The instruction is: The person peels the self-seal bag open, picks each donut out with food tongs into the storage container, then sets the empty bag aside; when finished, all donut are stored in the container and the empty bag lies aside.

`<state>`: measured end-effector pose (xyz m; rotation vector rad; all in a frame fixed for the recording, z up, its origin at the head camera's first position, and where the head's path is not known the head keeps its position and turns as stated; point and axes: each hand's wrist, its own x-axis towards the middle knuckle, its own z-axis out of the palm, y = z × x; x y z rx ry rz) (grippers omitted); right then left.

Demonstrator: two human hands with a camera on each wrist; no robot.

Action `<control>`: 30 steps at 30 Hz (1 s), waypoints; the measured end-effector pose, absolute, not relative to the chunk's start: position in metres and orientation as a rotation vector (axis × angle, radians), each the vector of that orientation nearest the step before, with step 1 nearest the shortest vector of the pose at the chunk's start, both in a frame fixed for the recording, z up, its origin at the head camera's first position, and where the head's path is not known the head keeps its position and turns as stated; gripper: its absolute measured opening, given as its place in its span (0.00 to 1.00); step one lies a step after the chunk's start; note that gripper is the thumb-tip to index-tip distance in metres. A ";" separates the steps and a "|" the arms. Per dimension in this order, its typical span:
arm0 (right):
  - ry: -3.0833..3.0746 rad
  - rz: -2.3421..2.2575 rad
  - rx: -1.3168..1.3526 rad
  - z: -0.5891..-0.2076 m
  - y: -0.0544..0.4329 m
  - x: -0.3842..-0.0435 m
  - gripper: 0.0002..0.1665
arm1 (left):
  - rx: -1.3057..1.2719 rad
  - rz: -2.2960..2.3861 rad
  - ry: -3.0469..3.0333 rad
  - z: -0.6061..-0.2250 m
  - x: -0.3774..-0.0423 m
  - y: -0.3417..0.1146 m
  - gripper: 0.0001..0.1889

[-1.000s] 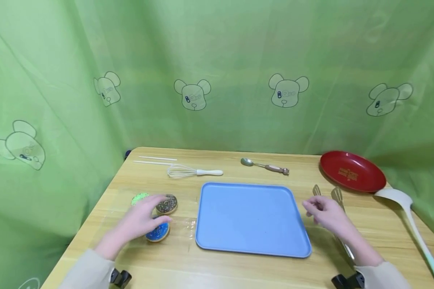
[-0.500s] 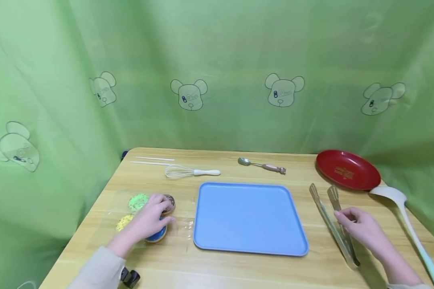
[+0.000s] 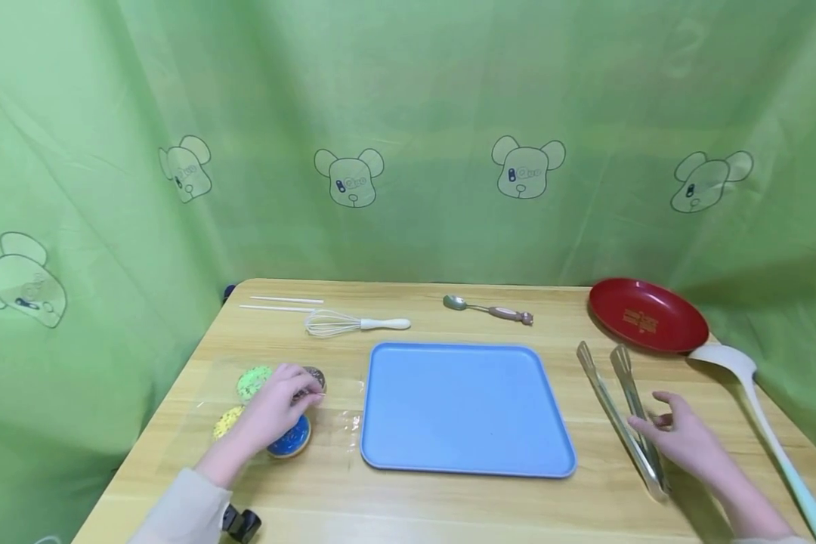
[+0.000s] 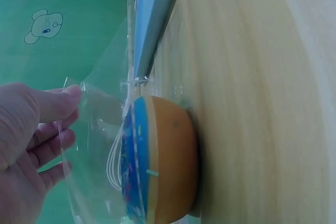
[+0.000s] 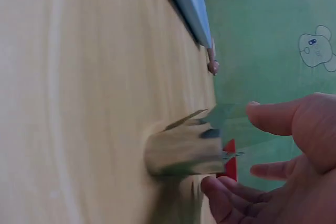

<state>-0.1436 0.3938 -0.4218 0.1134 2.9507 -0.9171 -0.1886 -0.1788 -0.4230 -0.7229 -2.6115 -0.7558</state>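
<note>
My left hand [image 3: 272,404] pinches the edge of a clear plastic bag [image 4: 94,145] between thumb and fingers, lifting that edge in the left wrist view. Toy donuts lie at the bag in the head view: blue [image 3: 291,438] below the fingers, green [image 3: 251,381] and yellow [image 3: 227,421] to the left, and a brown one [image 3: 317,373] partly hidden behind the hand. At the right, my right hand [image 3: 687,438] hovers beside metal tongs [image 3: 610,408], thumb and fingers spread apart. In the right wrist view the tongs' bent end [image 5: 184,153] stands in front of those fingers.
A blue tray [image 3: 465,408] lies mid-table between my hands. Behind it are a whisk [image 3: 384,324], two white sticks [image 3: 282,308] and a spoon [image 3: 496,310]. A red plate [image 3: 649,313] and a long ladle [image 3: 775,438] line the right edge. Green curtain surrounds the table.
My left fingers have closed onto the plastic bag's edge, uncovering more of the blue and yellow donuts. My right hand has moved right, off the tongs, and its fingers have spread.
</note>
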 end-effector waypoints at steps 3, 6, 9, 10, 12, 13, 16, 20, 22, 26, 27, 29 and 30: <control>2.931 -0.880 0.101 -0.426 0.391 -0.146 0.53 | -0.737 -0.780 -2.574 -0.422 -0.188 -0.180 0.06; 2.940 -0.838 0.069 -0.430 0.388 -0.147 0.57 | -0.749 -0.796 -2.549 -0.421 -0.189 -0.182 0.06; 2.929 -0.815 0.039 -0.433 0.386 -0.148 0.61 | -0.746 -0.813 -2.547 -0.419 -0.188 -0.184 0.06; 2.925 -0.805 0.032 -0.434 0.386 -0.149 0.62 | -0.744 -0.816 -2.548 -0.418 -0.188 -0.184 0.06; 2.915 -0.797 0.033 -0.435 0.386 -0.149 0.62 | -0.742 -0.826 -2.546 -0.416 -0.187 -0.185 0.06; 2.910 -0.797 0.041 -0.435 0.386 -0.148 0.62 | -0.743 -0.833 -2.542 -0.416 -0.187 -0.185 0.06; 2.869 -0.871 0.102 -0.436 0.386 -0.146 0.59 | -0.743 -0.863 -2.526 -0.414 -0.187 -0.186 0.06; 2.807 -1.043 0.192 -0.438 0.384 -0.141 0.55 | -0.732 -0.920 -2.501 -0.415 -0.187 -0.188 0.07; 2.810 -1.075 0.211 -0.440 0.385 -0.140 0.53 | -0.724 -0.943 -2.493 -0.414 -0.186 -0.189 0.07; 2.889 -1.040 0.204 -0.443 0.390 -0.141 0.51 | -0.708 -0.951 -2.489 -0.413 -0.187 -0.190 0.07; 2.908 -1.020 0.206 -0.443 0.391 -0.141 0.51 | -0.708 -0.954 -2.488 -0.412 -0.187 -0.190 0.07; 2.947 -0.987 0.199 -0.442 0.391 -0.141 0.52 | -0.710 -0.951 -2.485 -0.412 -0.187 -0.191 0.07; 2.959 -0.974 0.196 -0.440 0.391 -0.141 0.52 | -0.712 -0.952 -2.485 -0.411 -0.188 -0.191 0.07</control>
